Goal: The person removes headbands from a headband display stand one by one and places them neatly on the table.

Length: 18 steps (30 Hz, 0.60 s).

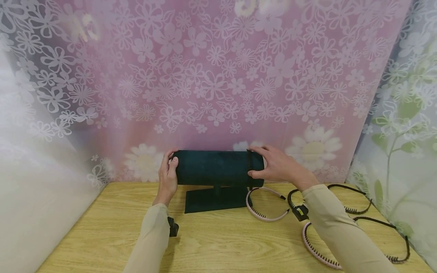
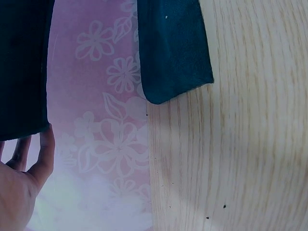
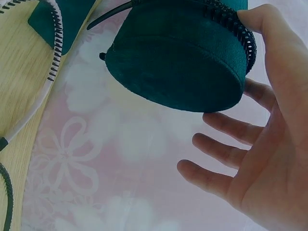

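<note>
A dark green, velvet-like roll display stand (image 1: pixel 211 167) stands near the back of the table, its roll lying level above a flat base (image 1: pixel 201 201). My left hand (image 1: pixel 167 178) holds the roll's left end, thumb toward the front. In the left wrist view the fingers of that hand (image 2: pixel 21 187) touch the roll's edge (image 2: pixel 24 62). Near the right end, a black toothed headband (image 3: pixel 243 33) sits around the roll. My right hand (image 1: pixel 278 165) grips this headband, thumb on the front and forefinger over the top; the other fingers spread beside the roll's end.
A pale pink headband (image 1: pixel 269 219) lies right of the base, and another pink headband (image 1: pixel 311 248) lies nearer the front. Several black headbands (image 1: pixel 375 220) lie at the right, partly behind my right forearm. A floral curtain (image 1: pixel 211 83) hangs behind the wooden table (image 1: pixel 218 246).
</note>
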Each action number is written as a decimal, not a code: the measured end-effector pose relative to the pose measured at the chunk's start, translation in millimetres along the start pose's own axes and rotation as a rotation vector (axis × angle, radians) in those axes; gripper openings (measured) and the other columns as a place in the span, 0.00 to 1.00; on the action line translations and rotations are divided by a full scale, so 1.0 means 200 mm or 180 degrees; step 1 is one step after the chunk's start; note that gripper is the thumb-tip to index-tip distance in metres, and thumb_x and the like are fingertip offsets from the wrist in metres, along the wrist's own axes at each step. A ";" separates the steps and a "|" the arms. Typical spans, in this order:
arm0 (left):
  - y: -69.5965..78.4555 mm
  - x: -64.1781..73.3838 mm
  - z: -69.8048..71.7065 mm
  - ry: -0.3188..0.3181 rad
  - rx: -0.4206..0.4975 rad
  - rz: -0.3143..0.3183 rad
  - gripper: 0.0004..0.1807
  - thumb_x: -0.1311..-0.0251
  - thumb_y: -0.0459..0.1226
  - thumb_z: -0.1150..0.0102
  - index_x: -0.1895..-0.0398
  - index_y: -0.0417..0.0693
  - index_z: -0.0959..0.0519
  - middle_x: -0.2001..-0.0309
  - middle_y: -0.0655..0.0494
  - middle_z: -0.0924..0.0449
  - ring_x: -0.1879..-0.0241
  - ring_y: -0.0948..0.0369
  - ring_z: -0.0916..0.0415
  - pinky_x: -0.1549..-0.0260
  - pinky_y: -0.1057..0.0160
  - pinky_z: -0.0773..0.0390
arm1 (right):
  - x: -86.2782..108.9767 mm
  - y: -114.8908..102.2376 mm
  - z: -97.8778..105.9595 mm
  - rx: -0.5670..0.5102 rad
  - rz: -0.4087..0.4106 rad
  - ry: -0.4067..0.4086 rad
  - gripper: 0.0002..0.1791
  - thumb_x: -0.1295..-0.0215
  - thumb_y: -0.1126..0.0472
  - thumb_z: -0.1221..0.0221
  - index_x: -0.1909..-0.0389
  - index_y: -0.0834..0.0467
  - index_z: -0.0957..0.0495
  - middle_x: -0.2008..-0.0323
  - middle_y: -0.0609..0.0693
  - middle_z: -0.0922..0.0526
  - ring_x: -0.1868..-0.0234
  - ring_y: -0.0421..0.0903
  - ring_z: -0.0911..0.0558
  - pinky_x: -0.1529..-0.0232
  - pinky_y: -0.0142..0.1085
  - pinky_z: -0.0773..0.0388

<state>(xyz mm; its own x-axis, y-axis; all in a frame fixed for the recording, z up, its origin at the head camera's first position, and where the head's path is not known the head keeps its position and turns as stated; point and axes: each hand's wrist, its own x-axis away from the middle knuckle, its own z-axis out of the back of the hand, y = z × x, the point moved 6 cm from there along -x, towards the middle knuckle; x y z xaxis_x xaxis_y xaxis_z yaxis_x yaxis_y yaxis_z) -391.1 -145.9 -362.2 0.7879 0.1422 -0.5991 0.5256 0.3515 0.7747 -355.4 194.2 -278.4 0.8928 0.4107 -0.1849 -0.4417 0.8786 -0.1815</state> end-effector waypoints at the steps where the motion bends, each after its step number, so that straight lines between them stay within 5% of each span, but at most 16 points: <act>1: 0.00 0.00 0.00 0.0004 0.0003 -0.0004 0.24 0.19 0.48 0.63 0.28 0.53 0.31 0.29 0.51 0.31 0.28 0.53 0.36 0.27 0.41 0.41 | 0.00 0.00 0.00 -0.0005 0.0001 0.0003 0.49 0.39 0.34 0.36 0.21 0.49 0.40 0.27 0.64 0.34 0.31 0.67 0.28 0.42 0.67 0.25; 18: 0.01 0.00 0.00 -0.0009 0.0107 -0.0025 0.23 0.19 0.44 0.62 0.28 0.52 0.31 0.28 0.48 0.32 0.27 0.51 0.38 0.26 0.39 0.43 | 0.02 0.03 0.00 -0.0047 -0.0014 0.0063 0.48 0.40 0.35 0.35 0.21 0.47 0.40 0.27 0.64 0.33 0.31 0.66 0.29 0.40 0.67 0.26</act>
<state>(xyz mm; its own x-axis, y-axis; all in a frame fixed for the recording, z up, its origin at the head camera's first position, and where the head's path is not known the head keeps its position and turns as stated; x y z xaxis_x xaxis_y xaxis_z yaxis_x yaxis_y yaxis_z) -390.2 -145.0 -361.9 0.7846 0.1368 -0.6047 0.5423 0.3213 0.7763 -354.6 201.4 -281.2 0.8929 0.4019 -0.2031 -0.4393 0.8766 -0.1966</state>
